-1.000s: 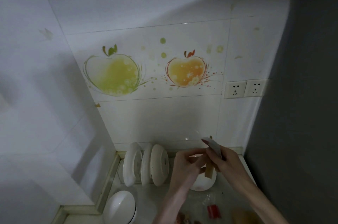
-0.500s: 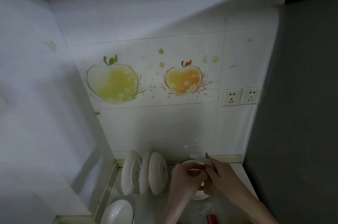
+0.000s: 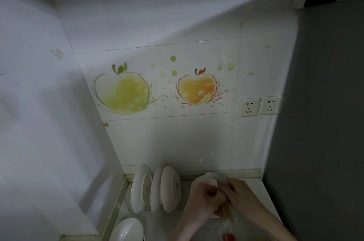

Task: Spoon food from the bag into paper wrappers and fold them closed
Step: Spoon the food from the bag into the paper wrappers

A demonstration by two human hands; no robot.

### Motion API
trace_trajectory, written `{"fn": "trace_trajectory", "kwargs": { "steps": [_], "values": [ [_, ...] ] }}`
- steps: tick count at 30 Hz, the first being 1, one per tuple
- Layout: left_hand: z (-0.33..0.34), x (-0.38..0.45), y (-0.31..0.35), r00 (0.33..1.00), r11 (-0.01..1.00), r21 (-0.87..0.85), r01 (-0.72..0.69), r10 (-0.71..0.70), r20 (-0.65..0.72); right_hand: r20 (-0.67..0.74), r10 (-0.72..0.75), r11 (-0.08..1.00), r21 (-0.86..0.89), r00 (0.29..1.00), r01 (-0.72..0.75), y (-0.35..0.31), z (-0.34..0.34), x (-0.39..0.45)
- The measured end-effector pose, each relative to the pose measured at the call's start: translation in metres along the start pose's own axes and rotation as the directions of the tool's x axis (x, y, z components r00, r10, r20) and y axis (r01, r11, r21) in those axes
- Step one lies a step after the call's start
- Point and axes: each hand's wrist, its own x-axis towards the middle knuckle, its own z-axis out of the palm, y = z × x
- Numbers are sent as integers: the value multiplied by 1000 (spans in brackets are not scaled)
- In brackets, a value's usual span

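Low in the head view, my two hands meet over a white plate on the counter. My left hand has its fingers curled and pinches one side of a pale paper wrapper. My right hand grips the wrapper's other side, together with a brown stick-like handle that points down below the fingers. A clear plastic bag with a red label lies at the bottom edge, mostly cut off. The wrapper's contents are hidden by my fingers.
Three white plates stand on edge in a rack at the back left. A white bowl sits at the front left. A tiled wall with two sockets rises behind, and a grey appliance side walls off the right.
The camera has tilted upward, so my hands sit lower in the frame. Both hands sank toward the plate with the wrapper, which was held upright before and now lies flatter.
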Motion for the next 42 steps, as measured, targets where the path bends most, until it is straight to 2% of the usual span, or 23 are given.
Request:
{"fn": "trace_trajectory", "kwargs": {
  "steps": [3, 8, 10, 13, 16, 19, 21, 23, 25, 27, 29, 31, 36, 42],
  "values": [
    [3, 2, -3, 1000, 1000, 7, -5, 5, -15, -1, -8, 998, -65, 1000, 8, 5, -1, -1],
    [2, 7, -7, 999, 988, -147, 45, -43, 16, 16, -14, 1000, 25, 1000, 13, 0, -8, 0],
    [-3, 9, -11, 999, 988, -148, 40, -43, -17, -14, -20, 998, -63, 1000, 20, 5, -13, 0],
    [-16, 12, -23, 990, 1000, 28, 13, -9, -142, 48, 82, 992, -102, 995, -76, 10, -19, 0],
    [-14, 12, -24, 982, 978, 206, -26, 64, -179, 90, 59, 984, -172, 994, -43, 3, -18, -2],
    [-1, 12, -20, 990, 949, 305, -76, 108, -92, 68, 33, 982, -190, 997, -20, -4, -11, -1],
    [1, 11, -14, 999, 983, 177, -41, 40, 10, 68, 33, 981, -193, 997, -19, -6, -9, 0],
    [-1, 10, -16, 990, 997, 35, 72, -76, 117, 83, 18, 987, -159, 996, -4, -10, -10, -2],
    [-1, 8, -19, 987, 995, -13, 100, -98, 131, 87, 8, 988, -152, 996, 6, -13, -11, -1],
    [2, 8, -21, 997, 996, -62, 56, -53, 63, 109, 12, 986, -167, 994, 7, -13, -10, -1],
    [3, 12, -22, 997, 990, -143, 3, -14, -75, 132, 6, 979, -201, 991, 21, -11, -6, 1],
    [2, 16, -26, 984, 987, -150, -50, 23, -174, 109, 3, 971, -237, 994, 23, -8, -2, 1],
    [-2, 12, -36, 964, 988, -86, -131, 107, -242, -41, 188, 960, -201, 981, -192, 4, 9, 10],
    [-2, 13, -44, 947, 989, -14, -146, 136, -291, -22, 285, 900, -338, 958, -276, 14, 12, 14]
  ]
}}
